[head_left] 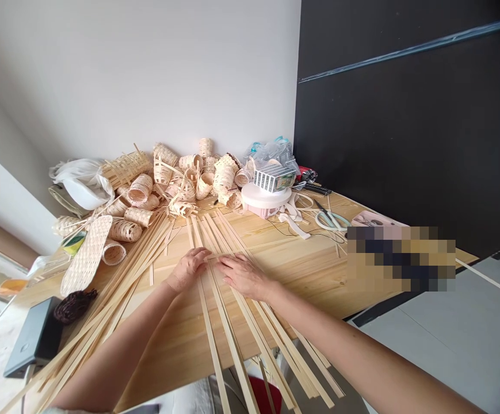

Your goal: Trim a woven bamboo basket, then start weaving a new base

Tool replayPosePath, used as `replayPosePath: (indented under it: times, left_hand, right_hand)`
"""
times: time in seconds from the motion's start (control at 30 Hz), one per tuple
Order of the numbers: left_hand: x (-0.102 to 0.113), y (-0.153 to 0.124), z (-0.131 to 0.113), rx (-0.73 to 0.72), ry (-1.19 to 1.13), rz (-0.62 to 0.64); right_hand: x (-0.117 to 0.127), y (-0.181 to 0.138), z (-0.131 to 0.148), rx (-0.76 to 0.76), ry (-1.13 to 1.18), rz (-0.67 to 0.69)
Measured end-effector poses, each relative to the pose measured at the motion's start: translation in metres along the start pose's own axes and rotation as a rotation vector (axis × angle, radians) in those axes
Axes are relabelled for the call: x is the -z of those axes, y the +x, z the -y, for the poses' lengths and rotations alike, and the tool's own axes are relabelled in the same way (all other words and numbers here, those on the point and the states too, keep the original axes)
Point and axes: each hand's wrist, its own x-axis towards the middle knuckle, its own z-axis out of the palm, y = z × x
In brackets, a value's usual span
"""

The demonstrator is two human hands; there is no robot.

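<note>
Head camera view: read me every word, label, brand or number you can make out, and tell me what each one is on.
Nothing can be read. The small rectangular white-and-green box on the round white stand carries printing, but it is too small and blurred to read. No other legible text shows.

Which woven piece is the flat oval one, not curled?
The long oval woven mat at the front left of the pile; the other woven pieces are curled into rolls or basket shapes.
</note>
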Motion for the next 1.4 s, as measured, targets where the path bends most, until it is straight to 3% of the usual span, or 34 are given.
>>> replayPosePath:
  times: [0.13,0.43,0.73,0.97,1.2,1.3,1.4]
  left_hand:
    - [0.008,-0.007,0.006,0.050,0.121,0.047]
    - [0.027,0.004,-0.014,-0.288,0.282,0.329]
    - [0.023,0.011,-0.001,-0.103,0.370,0.291]
    - [0.037,0.013,-0.029,-0.337,0.287,0.409]
    - [0.053,0.003,-0.060,-0.433,0.150,0.544]
    - [0.057,0.003,-0.055,-0.363,0.228,0.516]
    - [0.053,0.008,-0.032,-0.141,0.360,0.426]
  right_hand:
    - [-0.001,-0.001,-0.001,-0.002,-0.006,-0.004]
    - [-0.001,-0.002,0.000,0.004,-0.025,0.000]
    - [-0.002,-0.001,-0.001,0.001,-0.008,-0.026]
    - [-0.008,-0.002,-0.002,0.002,0.004,-0.074]
    - [-0.009,-0.002,-0.002,-0.004,0.020,-0.085]
    - [-0.007,-0.002,-0.002,-0.001,0.024,-0.079]
    - [-0.005,-0.002,-0.001,0.006,0.025,-0.074]
